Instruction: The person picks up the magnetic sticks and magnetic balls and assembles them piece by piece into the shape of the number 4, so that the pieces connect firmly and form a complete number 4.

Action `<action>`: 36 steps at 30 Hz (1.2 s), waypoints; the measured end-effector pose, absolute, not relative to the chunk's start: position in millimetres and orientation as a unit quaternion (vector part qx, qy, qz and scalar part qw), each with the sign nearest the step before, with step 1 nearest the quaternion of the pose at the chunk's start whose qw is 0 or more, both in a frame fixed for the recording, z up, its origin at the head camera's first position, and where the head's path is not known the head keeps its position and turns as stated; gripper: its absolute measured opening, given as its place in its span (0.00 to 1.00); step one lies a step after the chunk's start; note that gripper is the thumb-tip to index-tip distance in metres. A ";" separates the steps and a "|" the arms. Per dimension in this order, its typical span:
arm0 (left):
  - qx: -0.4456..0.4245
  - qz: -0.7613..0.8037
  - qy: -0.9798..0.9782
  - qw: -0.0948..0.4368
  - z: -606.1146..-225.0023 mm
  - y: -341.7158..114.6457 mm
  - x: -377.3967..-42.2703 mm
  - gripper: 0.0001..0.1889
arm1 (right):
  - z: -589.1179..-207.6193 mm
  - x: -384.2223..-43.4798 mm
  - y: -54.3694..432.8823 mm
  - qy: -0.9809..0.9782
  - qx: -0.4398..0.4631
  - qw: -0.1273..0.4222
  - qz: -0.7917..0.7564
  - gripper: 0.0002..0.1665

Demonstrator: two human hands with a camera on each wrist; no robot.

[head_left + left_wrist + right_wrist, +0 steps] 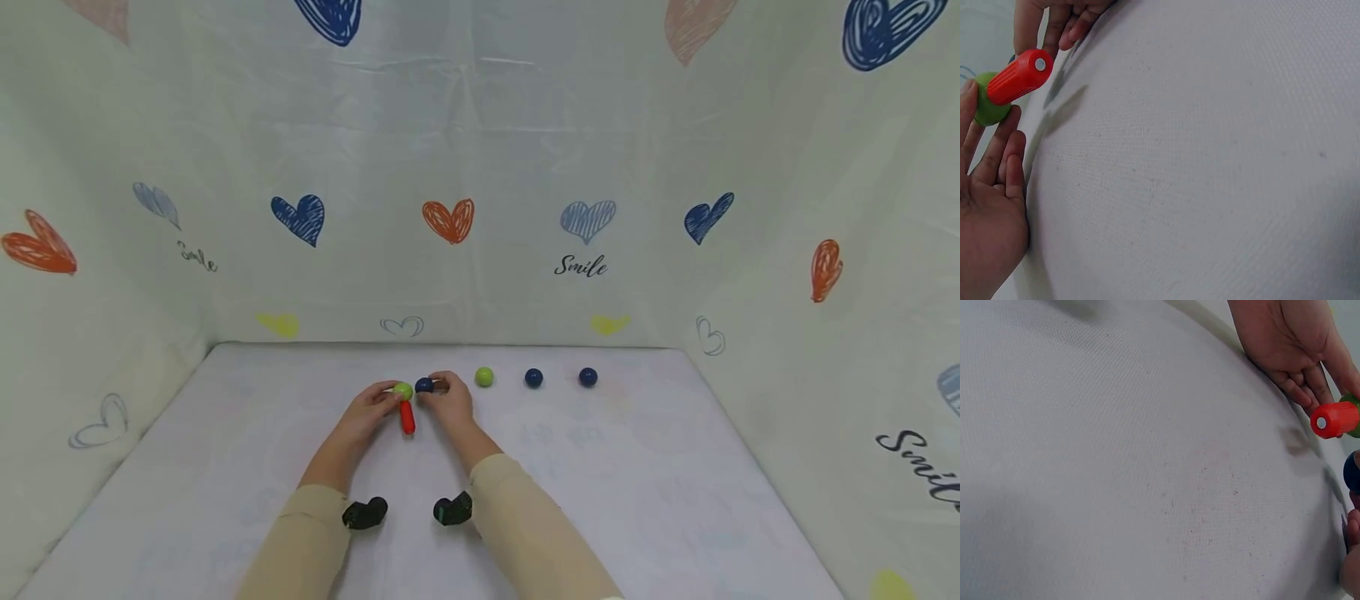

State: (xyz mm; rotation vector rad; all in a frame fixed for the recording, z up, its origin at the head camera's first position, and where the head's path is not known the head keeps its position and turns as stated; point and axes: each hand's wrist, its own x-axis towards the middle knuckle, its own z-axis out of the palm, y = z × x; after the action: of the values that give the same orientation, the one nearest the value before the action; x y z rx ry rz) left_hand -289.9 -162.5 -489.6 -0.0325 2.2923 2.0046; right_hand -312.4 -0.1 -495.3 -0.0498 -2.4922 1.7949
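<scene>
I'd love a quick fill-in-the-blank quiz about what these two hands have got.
1. The ball in the left hand is coloured ____.
2. The rod touching that ball is coloured ____.
3. The other held ball, in the right hand, is coloured ____.
4. The loose balls on the table number ____.

Missing words: green; red; blue; three.

A glossy lime-green ball [403,390] is pinched in the left hand [371,404], close to the far edge of the surface [570,483], a little left of that edge's middle. A red stick [407,419] with grooved sides joins it, its free end, marked by a silvery dot, pointing toward the near edge. Just beside, apart from both, the right hand [452,403] holds a shiny navy ball [424,385].
</scene>
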 end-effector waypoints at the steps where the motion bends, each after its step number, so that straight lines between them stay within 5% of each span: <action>1: -0.007 0.658 0.751 0.047 -489.6 -162.5 -290.2 0.22 | -495.1 -312.4 0.3 -0.805 -0.018 0.034 0.592 0.19; 36: -0.026 0.636 0.770 0.047 -490.2 -160.0 -288.2 0.23 | -480.6 -286.2 29.4 -0.794 0.026 -0.064 0.603 0.22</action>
State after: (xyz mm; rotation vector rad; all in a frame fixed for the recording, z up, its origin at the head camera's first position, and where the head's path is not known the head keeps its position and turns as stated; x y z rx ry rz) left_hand -288.2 -160.0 -490.2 -0.0783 2.3491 1.9410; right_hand -286.2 29.4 -480.6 0.0836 -2.6024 1.9765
